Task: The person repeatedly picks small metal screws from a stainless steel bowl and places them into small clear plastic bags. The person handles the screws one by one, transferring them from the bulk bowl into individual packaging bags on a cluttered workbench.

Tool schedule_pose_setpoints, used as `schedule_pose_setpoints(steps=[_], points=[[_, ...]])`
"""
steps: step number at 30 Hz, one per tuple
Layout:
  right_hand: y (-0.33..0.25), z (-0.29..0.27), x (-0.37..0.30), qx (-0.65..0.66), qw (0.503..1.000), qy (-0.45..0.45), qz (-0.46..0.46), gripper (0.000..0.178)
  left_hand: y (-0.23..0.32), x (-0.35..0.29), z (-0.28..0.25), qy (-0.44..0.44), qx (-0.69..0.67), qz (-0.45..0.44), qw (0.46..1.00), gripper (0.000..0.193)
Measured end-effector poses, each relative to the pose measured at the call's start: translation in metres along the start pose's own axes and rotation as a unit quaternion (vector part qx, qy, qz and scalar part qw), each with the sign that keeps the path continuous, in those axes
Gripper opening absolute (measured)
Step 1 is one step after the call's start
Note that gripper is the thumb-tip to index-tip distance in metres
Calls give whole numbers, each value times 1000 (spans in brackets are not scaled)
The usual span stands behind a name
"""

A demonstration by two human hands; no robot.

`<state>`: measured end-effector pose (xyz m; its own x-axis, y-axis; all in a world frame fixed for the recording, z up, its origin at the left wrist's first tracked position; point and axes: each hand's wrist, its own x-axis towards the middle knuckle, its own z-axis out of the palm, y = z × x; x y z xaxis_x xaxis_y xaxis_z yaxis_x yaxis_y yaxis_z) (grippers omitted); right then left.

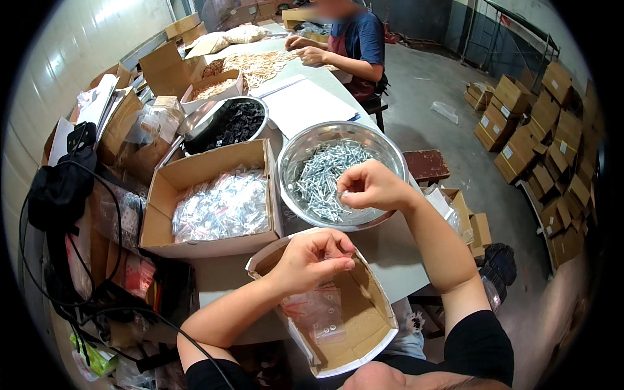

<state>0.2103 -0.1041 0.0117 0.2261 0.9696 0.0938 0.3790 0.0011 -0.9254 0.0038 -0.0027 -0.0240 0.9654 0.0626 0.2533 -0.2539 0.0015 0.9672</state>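
Note:
My right hand (374, 186) is over the near right side of a steel bowl (383, 220), its thumb and forefinger pinched together; whatever they hold is too small to make out. Loose silvery screws (325, 175) fill much of that bowl. Closer to me, my left hand (312, 261) pinches a small clear zip bag (339, 256) above an open cardboard box (354, 325). Inside this box lie several flat zip bags (318, 312) with small white round pieces. Left of the bowl, a larger carton (153, 224) holds a heap of filled clear bags (221, 205).
Beyond the carton stands a bowl of black parts (237, 120), beside white paper sheets (305, 104). A co-worker (361, 45) sits at the table's far end near a spread of beige pieces (257, 65). Black cables (117, 227) hang at the left. Stacked cartons (546, 143) stand at the right.

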Motion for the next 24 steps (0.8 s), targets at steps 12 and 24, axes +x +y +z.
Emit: schedule_pose_setpoints(steps=[12,24], points=[[-28,34,-21,64,976,-137,-155,7,6,-1,-2,-51,-5,-94,994,33],[-25,40,-19,-20,971,-130,-200,17,13,1,1,-22,66,-71,995,34]])
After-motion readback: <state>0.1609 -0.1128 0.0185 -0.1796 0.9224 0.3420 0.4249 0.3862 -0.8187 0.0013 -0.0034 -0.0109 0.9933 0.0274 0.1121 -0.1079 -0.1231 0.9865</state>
